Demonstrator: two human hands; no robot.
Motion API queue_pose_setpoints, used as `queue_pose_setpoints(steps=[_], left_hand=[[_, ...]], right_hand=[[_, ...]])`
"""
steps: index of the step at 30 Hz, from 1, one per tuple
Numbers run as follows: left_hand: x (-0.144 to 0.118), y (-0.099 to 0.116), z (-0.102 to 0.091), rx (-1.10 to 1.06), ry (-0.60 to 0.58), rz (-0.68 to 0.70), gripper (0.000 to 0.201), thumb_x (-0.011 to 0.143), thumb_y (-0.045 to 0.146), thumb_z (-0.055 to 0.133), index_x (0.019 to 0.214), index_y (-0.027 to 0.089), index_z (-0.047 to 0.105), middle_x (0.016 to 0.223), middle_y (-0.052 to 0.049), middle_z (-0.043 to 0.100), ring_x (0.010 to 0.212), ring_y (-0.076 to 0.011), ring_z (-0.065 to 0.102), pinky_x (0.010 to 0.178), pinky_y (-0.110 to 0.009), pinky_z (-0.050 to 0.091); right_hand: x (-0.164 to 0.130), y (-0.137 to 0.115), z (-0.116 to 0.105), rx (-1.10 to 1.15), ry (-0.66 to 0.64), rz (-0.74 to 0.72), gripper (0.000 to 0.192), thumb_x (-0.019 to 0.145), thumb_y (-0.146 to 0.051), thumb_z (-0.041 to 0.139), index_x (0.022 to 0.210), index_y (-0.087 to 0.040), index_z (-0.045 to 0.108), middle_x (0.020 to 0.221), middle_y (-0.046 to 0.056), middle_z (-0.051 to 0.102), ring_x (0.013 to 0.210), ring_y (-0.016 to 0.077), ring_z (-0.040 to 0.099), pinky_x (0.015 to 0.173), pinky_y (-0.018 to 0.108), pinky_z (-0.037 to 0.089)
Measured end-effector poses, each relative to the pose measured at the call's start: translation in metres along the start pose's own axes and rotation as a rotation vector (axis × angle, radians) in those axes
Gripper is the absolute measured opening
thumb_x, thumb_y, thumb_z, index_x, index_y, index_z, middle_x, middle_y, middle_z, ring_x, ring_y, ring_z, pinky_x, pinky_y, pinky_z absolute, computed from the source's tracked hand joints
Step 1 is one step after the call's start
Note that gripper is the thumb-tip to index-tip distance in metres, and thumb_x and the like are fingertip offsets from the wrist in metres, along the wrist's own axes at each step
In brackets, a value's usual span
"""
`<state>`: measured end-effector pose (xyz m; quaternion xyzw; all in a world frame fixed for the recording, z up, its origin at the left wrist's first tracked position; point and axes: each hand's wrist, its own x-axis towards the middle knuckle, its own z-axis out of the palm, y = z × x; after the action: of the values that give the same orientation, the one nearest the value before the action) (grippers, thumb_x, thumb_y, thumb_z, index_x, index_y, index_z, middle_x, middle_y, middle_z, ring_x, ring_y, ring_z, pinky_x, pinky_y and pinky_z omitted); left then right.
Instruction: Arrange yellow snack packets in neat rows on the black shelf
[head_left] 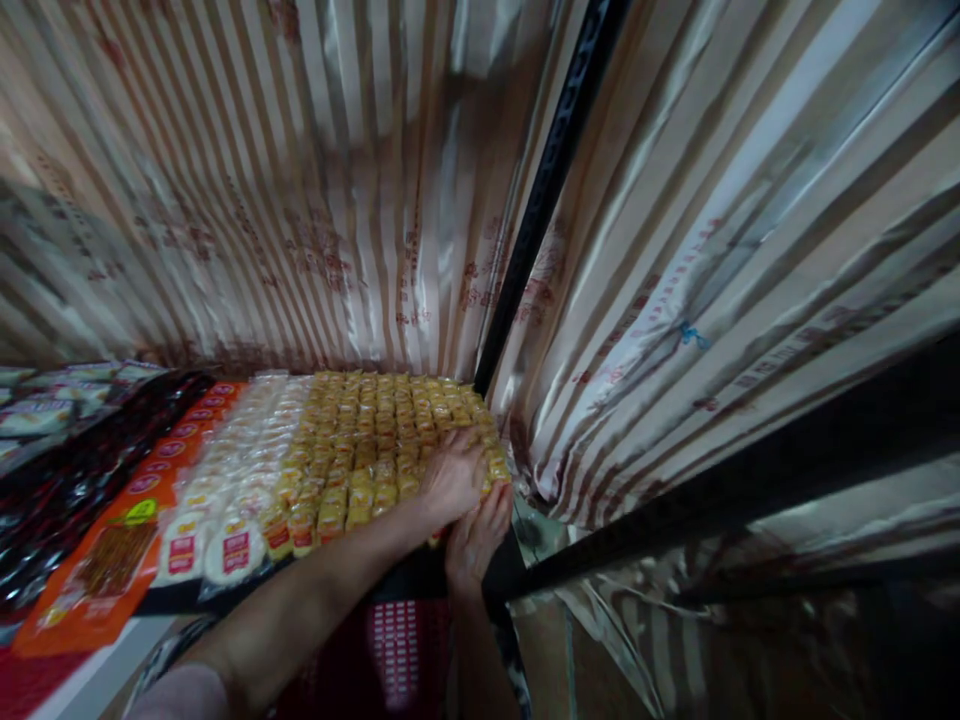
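Tightly packed rows of small yellow wrapped packets (382,430) cover the right end of a display. My left hand (454,475) reaches across from the left and lies over packets near the front right corner, fingers bent down onto them. Just below it, my right hand (480,530) comes up from the front edge, fingers together and curved against the corner packets. The hands nearly touch, with yellow packets between and under their fingers. Dim light and the hands hide exactly which packets are gripped.
Left of the yellow rows lie clear bags of white round pieces (240,500), orange packs (127,540) and dark shiny packs (75,470). A striped curtain (337,200) hangs behind, with a black post (547,210) at the corner. Below is a red basket (397,650).
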<state>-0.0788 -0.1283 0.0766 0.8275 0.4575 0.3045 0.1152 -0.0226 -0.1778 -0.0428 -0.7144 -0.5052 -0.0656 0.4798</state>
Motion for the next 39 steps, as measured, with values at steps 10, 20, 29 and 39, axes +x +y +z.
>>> queue_pose_setpoints(steps=[10,20,29,39], left_hand=[[-0.146,-0.007,-0.004,-0.261,0.082,-0.046,0.030,0.080,0.010,0.038,0.096,0.019,0.062,0.106,-0.007,0.060,0.100,-0.0165,0.057,0.088,-0.030,0.050],[-0.181,-0.022,-0.012,-0.240,0.026,-0.052,0.032,0.079,0.005,0.036,0.094,0.016,0.062,0.108,-0.009,0.061,0.098,-0.0153,0.060,0.087,-0.027,0.050],[-0.200,-0.035,-0.019,-0.080,0.053,-0.041,0.032,0.080,0.006,0.036,0.096,0.016,0.061,0.112,-0.010,0.059,0.103,-0.0187,0.056,0.088,-0.032,0.050],[-0.228,-0.075,-0.045,0.281,-0.042,-0.029,0.043,0.084,0.015,0.043,0.126,0.016,0.049,0.141,-0.007,0.042,0.134,-0.0251,0.028,0.106,-0.041,0.031]], right_hand=[[0.004,-0.004,-0.006,0.070,0.021,0.044,0.053,0.094,-0.037,0.021,0.136,-0.007,0.033,0.140,0.026,0.029,0.132,0.0320,0.025,0.098,0.056,0.030],[0.006,-0.014,-0.013,0.107,0.031,0.051,0.060,0.094,-0.043,0.020,0.129,0.000,0.042,0.135,0.028,0.036,0.127,0.0309,0.032,0.101,0.052,0.028],[-0.006,-0.035,-0.040,0.159,0.056,-0.031,0.052,0.094,-0.038,0.023,0.129,-0.005,0.043,0.135,0.024,0.039,0.128,0.0287,0.033,0.102,0.053,0.027],[-0.072,-0.084,-0.049,0.277,-0.314,-0.426,0.041,0.094,-0.024,0.027,0.129,-0.011,0.043,0.132,0.019,0.045,0.128,0.0261,0.036,0.098,0.055,0.035]])
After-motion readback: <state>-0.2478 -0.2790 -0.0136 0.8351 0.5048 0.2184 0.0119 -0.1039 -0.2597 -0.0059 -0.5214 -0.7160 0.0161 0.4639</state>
